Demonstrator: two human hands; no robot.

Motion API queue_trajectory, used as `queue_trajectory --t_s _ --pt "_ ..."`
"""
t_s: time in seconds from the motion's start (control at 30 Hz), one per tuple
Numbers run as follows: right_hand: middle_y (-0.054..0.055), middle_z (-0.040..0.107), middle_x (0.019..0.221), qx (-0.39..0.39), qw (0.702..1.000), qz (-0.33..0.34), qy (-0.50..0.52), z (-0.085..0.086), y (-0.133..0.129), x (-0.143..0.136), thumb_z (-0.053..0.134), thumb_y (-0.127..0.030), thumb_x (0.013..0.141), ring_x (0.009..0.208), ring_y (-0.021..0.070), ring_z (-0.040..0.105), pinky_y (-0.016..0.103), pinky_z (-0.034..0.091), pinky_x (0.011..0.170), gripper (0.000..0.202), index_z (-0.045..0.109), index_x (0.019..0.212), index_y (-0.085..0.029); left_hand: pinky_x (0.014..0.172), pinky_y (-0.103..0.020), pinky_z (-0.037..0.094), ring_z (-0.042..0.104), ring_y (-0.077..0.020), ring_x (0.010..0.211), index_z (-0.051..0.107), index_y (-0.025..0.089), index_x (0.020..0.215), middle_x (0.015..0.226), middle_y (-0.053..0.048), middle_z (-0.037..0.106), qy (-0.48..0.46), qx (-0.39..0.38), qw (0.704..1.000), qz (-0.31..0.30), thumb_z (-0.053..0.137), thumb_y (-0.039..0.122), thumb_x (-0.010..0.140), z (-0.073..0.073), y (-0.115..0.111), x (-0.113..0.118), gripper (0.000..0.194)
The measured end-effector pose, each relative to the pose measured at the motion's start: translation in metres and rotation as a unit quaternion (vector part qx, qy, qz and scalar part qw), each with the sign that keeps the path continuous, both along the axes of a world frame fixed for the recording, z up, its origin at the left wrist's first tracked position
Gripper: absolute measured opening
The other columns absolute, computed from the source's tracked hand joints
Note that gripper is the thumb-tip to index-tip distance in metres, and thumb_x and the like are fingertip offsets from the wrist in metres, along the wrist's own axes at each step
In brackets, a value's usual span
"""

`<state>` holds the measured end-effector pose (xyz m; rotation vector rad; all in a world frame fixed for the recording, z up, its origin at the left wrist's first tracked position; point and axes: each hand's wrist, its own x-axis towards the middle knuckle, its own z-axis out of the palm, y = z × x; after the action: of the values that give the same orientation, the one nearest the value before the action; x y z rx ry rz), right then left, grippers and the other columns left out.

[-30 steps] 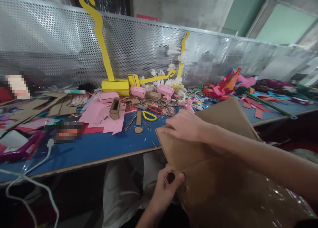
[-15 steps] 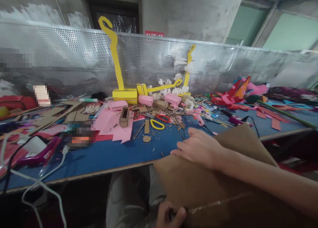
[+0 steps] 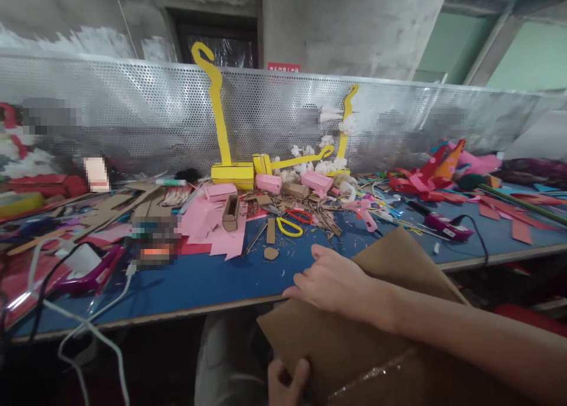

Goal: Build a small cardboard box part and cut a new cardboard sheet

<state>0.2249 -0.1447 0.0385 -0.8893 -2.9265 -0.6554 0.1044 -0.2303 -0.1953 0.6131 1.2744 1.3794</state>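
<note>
Left hand: (image 3: 287, 383) at the near edge of the cardboard, thumb on its face and a finger at the rim, a small gap between the tips; closed on that edge.
Right hand: (image 3: 334, 279) laid over the far part of the sheet, fingers loosely curled; whether they grip cannot be told.
Cardboard: (image 3: 349, 347) one large brown sheet, tilted, in front of the table and hiding part of its edge; the right forearm crosses it, and a shiny strip runs over its face.
Table: (image 3: 230, 282) blue top, crowded toward the back.
White cable: (image 3: 108, 341) hanging over the front edge at left.
Small flat brown pieces: two in the middle, a strip (image 3: 270, 231) and a rounded scrap (image 3: 271, 253).
Scissors: (image 3: 290, 226) two handle loops, one yellow, one red.
Pink glue gun: (image 3: 363, 214) one, just beyond the right hand.
Purple tools: two, one at left (image 3: 91, 271), one at right (image 3: 448, 226).
Brown boxes: two, one open (image 3: 231, 213), one among the pink (image 3: 296, 190).
Pink boxes: three (image 3: 316, 183).
Hooked yellow strips: three (image 3: 218, 114), two upright, one lying.
Metal screen: (image 3: 283, 111) one, perforated, across the back.
Red sign: (image 3: 283, 68) one, above the screen.
</note>
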Motion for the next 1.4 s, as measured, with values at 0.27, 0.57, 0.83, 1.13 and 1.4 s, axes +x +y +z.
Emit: queue_trajectory --t_s 0.27,0.57,0.83,1.13,1.4 --pt "0.005 0.075 0.072 -0.037 0.998 -0.052 0.02 0.008 0.041 -0.031 0.048 -0.04 0.103 0.064 0.019 0.068 0.029 0.034 0.06 0.036 0.071 0.086 -0.019 0.08 -0.042 0.056 0.071 -0.0322 0.092 0.059 0.014 0.101 0.099 -0.017 0.073 -0.075 -0.054 0.995 0.027 0.086 0.068 0.048 0.019 0.03 -0.024 0.081" --pt "0.01 0.071 0.115 -0.053 0.99 0.105 -0.072 0.013 0.153 -0.087 0.053 -0.009 0.093 0.112 0.021 0.06 0.03 0.041 0.086 0.018 0.068 0.099 -0.017 0.091 -0.042 0.054 0.069 -0.0328 0.103 0.054 0.017 0.104 0.104 -0.016 0.071 -0.06 -0.101 0.991 0.057 0.086 0.058 0.058 0.024 0.026 -0.024 0.069" --pt "0.011 0.072 0.088 -0.071 0.993 0.089 -0.015 0.032 0.161 -0.061 0.053 -0.01 0.087 0.074 0.0203 0.063 0.03 0.041 0.064 0.019 0.061 0.105 -0.014 0.093 -0.045 0.054 0.068 -0.0358 0.107 0.055 0.014 0.107 0.104 -0.018 0.07 -0.066 -0.13 0.988 0.055 0.086 0.056 0.057 0.024 0.028 -0.023 0.072" --pt "0.006 0.069 0.093 -0.281 0.835 0.04 0.472 0.094 0.085 0.026 0.033 -0.023 0.096 0.076 0.0185 0.066 0.036 0.053 0.072 0.012 0.041 0.104 -0.022 0.088 -0.048 0.058 0.072 -0.0341 0.098 0.06 0.015 0.107 0.103 -0.017 0.074 -0.109 -0.126 0.985 0.049 0.086 0.052 0.063 0.012 0.031 -0.024 0.063" --pt "-0.002 0.069 0.069 -0.38 0.524 -0.04 0.761 0.08 -0.03 0.103 0.054 -0.02 0.079 0.051 0.0156 0.063 0.036 0.054 0.063 0.011 0.05 0.086 -0.027 0.091 -0.041 0.059 0.074 -0.0263 0.094 0.06 0.017 0.104 0.101 -0.011 0.076 -0.127 -0.077 0.986 0.071 0.089 0.035 0.067 0.063 0.023 -0.018 0.05"
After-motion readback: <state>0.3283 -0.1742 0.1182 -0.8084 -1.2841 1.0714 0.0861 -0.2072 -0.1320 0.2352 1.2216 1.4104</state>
